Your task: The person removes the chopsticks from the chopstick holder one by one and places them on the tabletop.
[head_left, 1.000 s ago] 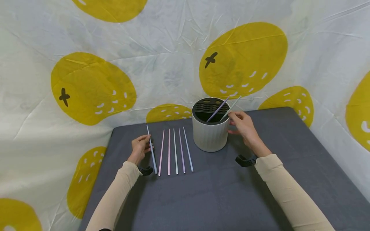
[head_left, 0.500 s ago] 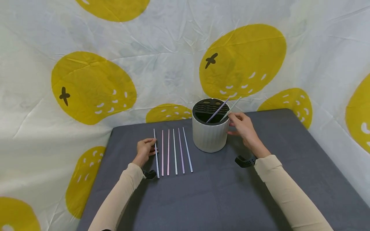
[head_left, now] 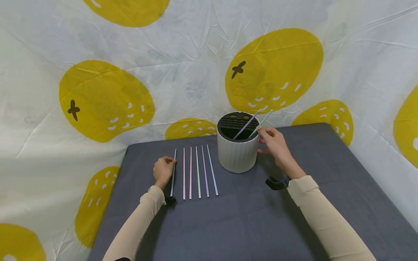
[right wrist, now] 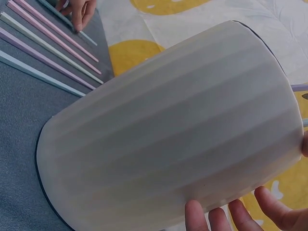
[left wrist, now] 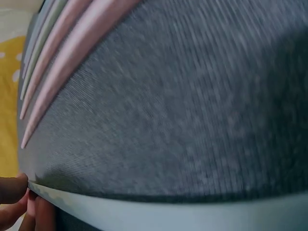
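With fingertips near its far end, my left hand [head_left: 164, 171] pinches a pale blue chopstick [head_left: 173, 181], low over the dark cloth at the left of a row. In the left wrist view this chopstick [left wrist: 154, 214] runs along the bottom from the fingertips. My right hand [head_left: 275, 146] grips the right side of a cream, ribbed utensil holder [head_left: 236, 157], thumb at the rim, fingers [right wrist: 195, 216] on the outer wall. A purple chopstick [head_left: 246, 124] and a pale green chopstick [head_left: 265, 119] lean in its front compartment, the green one right by the thumb.
Several chopsticks lie side by side between hand and holder: two pink [head_left: 191, 174], a pale green one [head_left: 197, 174], a purple one [head_left: 205, 172] and a blue one [head_left: 212, 170]. A fruit-print cloth [head_left: 189, 79] hangs behind the table [head_left: 248, 217].
My left hand has lowered the blue chopstick and shifted it slightly right and nearer, bringing it roughly in line with the row. The right hand has stayed at the holder's rim.
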